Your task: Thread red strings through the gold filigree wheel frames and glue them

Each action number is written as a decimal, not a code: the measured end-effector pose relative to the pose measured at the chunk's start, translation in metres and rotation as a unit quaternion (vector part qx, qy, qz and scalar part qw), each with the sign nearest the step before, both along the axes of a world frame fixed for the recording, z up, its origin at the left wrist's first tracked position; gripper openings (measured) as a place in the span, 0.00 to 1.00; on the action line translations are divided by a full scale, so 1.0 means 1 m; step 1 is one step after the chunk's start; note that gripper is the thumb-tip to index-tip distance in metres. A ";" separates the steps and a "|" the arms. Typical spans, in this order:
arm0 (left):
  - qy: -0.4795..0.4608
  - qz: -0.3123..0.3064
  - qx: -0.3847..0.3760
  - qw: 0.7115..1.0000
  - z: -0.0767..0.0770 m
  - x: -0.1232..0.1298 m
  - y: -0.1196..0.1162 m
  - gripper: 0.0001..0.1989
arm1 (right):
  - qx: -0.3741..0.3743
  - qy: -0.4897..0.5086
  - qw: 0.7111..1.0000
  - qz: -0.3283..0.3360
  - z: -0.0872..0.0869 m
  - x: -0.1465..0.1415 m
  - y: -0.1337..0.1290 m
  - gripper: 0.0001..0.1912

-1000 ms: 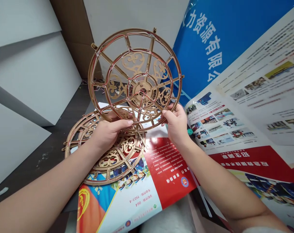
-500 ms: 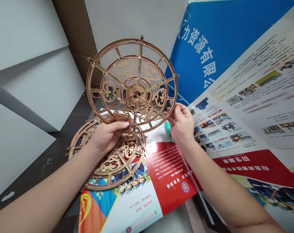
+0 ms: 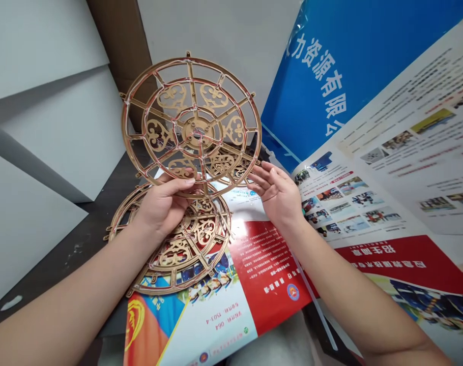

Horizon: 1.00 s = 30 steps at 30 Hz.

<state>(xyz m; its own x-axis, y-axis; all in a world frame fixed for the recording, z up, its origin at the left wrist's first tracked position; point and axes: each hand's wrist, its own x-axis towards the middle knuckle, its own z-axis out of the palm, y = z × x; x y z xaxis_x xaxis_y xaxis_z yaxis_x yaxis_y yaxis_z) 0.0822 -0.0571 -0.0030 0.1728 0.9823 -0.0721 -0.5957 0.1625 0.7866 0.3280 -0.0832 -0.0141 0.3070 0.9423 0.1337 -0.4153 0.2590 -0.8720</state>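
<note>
Gripping the near rim of a wired gold openwork wheel frame, the left hand held it tilted above the glossy brochure. Also above the brochure, the right hand was loosely open beside that rim; contact couldn't be told. Similar frames lay on the brochure's left part; a blue poster stood beyond it. The step seemed to be looking over the wiring; the next move probably called for a firm left hold.

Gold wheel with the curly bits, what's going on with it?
A person's left hand is holding the gold wheel up, tilted, by its bottom edge. The right hand is open by the wheel's edge; it's hard to tell if its fingertips touch. Below, another gold wheel lies on a shiny printed sheet.
</note>
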 end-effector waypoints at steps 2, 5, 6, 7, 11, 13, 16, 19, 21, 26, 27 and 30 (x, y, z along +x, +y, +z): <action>-0.008 0.009 -0.004 1.000 0.001 0.000 0.000 0.11 | -0.004 -0.002 1.000 -0.003 0.001 0.000 -0.001 0.09; -0.012 0.015 -0.007 1.000 0.001 0.000 0.000 0.11 | -0.007 -0.007 1.000 -0.009 0.001 0.001 0.000 0.11; -0.014 0.017 -0.009 1.000 0.002 0.001 0.000 0.12 | -0.007 -0.007 1.000 -0.010 0.000 0.001 0.000 0.11; -0.016 0.019 -0.010 1.000 0.002 0.001 0.000 0.12 | -0.008 -0.007 1.000 -0.010 0.000 0.001 0.001 0.11; -0.006 0.025 -0.001 1.000 0.002 0.000 0.000 0.12 | -0.001 -0.017 1.000 -0.011 -0.001 0.000 0.001 0.11; 0.004 0.022 0.009 1.000 0.001 0.000 0.000 0.11 | 0.006 -0.026 1.000 -0.010 0.000 -0.002 0.000 0.09; 0.006 0.018 0.013 1.000 0.000 -0.001 0.001 0.10 | 0.013 -0.037 0.999 -0.007 0.001 -0.005 -0.003 0.08; 0.002 0.017 0.018 1.000 0.000 -0.001 0.001 0.10 | 0.009 -0.044 0.999 -0.008 0.002 -0.007 -0.005 0.08; 0.005 0.017 0.025 1.000 0.001 -0.001 0.001 0.09 | 0.010 -0.053 0.998 -0.009 0.001 -0.009 -0.006 0.07; 0.004 0.016 0.023 1.000 0.001 0.000 -0.001 0.10 | 0.026 -0.077 0.997 -0.005 -0.001 -0.009 -0.009 0.04; 0.004 0.015 0.020 1.000 0.001 0.000 -0.001 0.10 | 0.032 -0.079 0.996 -0.003 -0.001 -0.009 -0.009 0.04; 0.012 0.014 0.018 1.000 0.000 0.000 -0.002 0.10 | 0.055 -0.078 0.995 0.003 -0.001 -0.009 -0.008 0.04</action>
<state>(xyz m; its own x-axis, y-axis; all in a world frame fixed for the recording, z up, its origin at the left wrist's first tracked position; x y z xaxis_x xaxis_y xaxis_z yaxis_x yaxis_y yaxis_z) 0.0822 -0.0589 -0.0035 0.1431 0.9888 -0.0414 -0.5803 0.1177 0.8059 0.3194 -0.0916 -0.0153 0.2683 0.9213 0.2816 -0.2790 0.3541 -0.8926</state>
